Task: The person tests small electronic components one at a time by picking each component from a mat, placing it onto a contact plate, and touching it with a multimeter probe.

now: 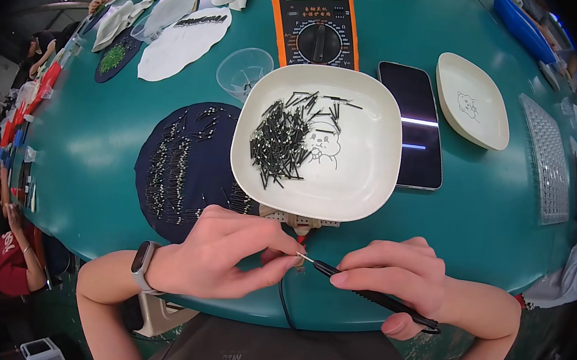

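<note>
My right hand (pixel 398 270) holds a black multimeter probe (pixel 324 267) like a pen, its metal tip pointing left. The tip reaches the fingertips of my left hand (pixel 226 249), which are pinched together; what they hold is too small to make out. Just beyond the fingertips, a perforated board (pixel 285 217) with a red piece (pixel 301 239) shows partly under the near rim of a cream bowl (pixel 365 177). Slim black parts (pixel 278 141) lie heaped in the bowl's left half. Beside my left hand, a dark blue round mat (pixel 215 162) carries rows of small parts with pale ends.
Behind the bowl stands an orange-edged multimeter (pixel 321 18) reading "1". Right of it lie a phone (pixel 412 161), a second cream dish (pixel 492 123) and a clear, many-welled tray (pixel 547 163). A clear cup (pixel 233 70) and white cloths (pixel 194 42) are at left. Other people sit around the table.
</note>
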